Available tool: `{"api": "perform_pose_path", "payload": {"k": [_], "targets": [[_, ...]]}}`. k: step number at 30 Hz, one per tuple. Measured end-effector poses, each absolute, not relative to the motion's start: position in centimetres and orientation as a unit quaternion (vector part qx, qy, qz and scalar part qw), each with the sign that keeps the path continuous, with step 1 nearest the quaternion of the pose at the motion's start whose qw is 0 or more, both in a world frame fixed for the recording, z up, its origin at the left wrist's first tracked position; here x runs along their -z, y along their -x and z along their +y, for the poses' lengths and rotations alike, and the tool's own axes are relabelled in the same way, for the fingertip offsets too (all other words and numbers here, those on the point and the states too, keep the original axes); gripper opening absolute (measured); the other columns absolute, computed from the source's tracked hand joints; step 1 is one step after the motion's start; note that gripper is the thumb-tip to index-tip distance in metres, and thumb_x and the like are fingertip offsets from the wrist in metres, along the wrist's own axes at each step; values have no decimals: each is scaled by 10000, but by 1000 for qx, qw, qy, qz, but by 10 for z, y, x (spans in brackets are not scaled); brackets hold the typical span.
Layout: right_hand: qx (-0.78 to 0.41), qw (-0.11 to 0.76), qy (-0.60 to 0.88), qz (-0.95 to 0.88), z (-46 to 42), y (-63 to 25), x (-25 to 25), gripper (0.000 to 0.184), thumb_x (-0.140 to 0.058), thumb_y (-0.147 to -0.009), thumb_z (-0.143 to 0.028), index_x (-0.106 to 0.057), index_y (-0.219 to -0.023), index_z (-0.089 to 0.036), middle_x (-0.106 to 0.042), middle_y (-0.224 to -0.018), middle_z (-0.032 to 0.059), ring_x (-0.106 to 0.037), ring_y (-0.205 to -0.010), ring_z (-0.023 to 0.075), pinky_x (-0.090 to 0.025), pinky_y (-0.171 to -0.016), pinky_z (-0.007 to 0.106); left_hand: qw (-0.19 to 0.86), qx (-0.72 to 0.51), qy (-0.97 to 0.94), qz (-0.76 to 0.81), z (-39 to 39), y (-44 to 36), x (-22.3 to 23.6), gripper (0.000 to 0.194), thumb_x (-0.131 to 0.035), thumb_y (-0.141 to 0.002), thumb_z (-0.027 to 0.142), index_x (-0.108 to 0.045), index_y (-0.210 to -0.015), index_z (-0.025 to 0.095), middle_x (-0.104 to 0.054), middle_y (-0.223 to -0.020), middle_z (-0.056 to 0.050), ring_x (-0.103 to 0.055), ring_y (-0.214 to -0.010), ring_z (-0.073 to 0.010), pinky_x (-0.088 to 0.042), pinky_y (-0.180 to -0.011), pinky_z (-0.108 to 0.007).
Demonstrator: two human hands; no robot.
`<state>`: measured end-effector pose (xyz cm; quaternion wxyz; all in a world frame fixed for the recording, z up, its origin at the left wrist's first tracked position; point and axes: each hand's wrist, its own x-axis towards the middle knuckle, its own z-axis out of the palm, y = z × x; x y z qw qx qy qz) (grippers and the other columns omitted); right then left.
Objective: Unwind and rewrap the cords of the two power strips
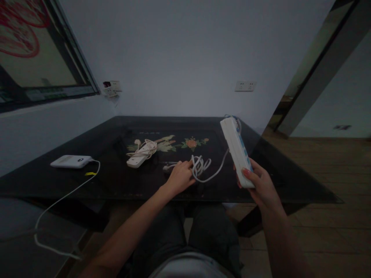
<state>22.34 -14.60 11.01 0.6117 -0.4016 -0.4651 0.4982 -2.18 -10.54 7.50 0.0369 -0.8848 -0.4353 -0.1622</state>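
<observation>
My right hand (261, 181) is closed around the near end of a long white power strip (235, 148), holding it lifted and pointing away from me over the dark glass table (121, 185). Its white cable (213, 175) trails down to a bundled coil (199, 165) lying on the table. My left hand (180, 177) rests on the table with its fingers closed on that coil. A plug end (168, 167) lies just left of this hand.
A second cream power strip (140, 155) wrapped in its own cord lies further left. A white power bank (71, 161) with a cable (58, 200) running off the edge sits at the table's left. Wall sockets (245, 85) are on the far wall. My knees are under the table's edge.
</observation>
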Motion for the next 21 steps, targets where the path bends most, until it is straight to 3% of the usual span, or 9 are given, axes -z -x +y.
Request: {"api": "perform_pose_path", "payload": {"k": [4,9,13,17,21], "targets": [[-514,595,410,-462,-150,-218,-102,445,-780,-633,-364,-632,-1009,-178,-647,-749,18,-493,-467,89,-445,-347,202,10,158,895,-416,-97,11,-57,371,-612,-807,197,-595,-1177,183,-577,-1259,-143,-511,-1126,-309,-373,-929,-461],[-522,603,405,-446,-150,-210,-96,488,-787,-629,-360,-614,-1046,-177,-639,-760,18,-495,-486,89,-455,-357,198,-18,165,899,-406,-83,20,-47,454,-607,-772,155,-557,-1221,184,-611,-1210,-118,-510,-1134,-270,-324,-1023,-454],[-483,644,413,-426,-148,-215,-93,408,-761,-654,-361,-622,-992,-180,-618,-769,21,-491,-508,96,-452,-370,208,-136,249,873,-397,-77,46,-45,456,-624,-712,128,-606,-1159,217,-648,-1158,-73,-528,-1164,-234,-233,-1118,-464],[-433,691,416,-402,-146,-227,-90,295,-716,-699,-358,-622,-916,-182,-597,-780,12,-480,-517,89,-428,-383,202,-244,367,785,-435,-78,73,-43,267,-597,-727,150,-660,-985,181,-687,-1037,-58,-613,-1028,-203,-417,-996,-403],[-426,704,418,-384,-146,-231,-88,286,-724,-701,-348,-626,-918,-191,-588,-767,-3,-485,-526,87,-423,-388,192,-209,457,705,-501,-89,83,-36,202,-510,-789,165,-605,-965,140,-651,-992,-84,-612,-972,-194,-471,-908,-374]]}}
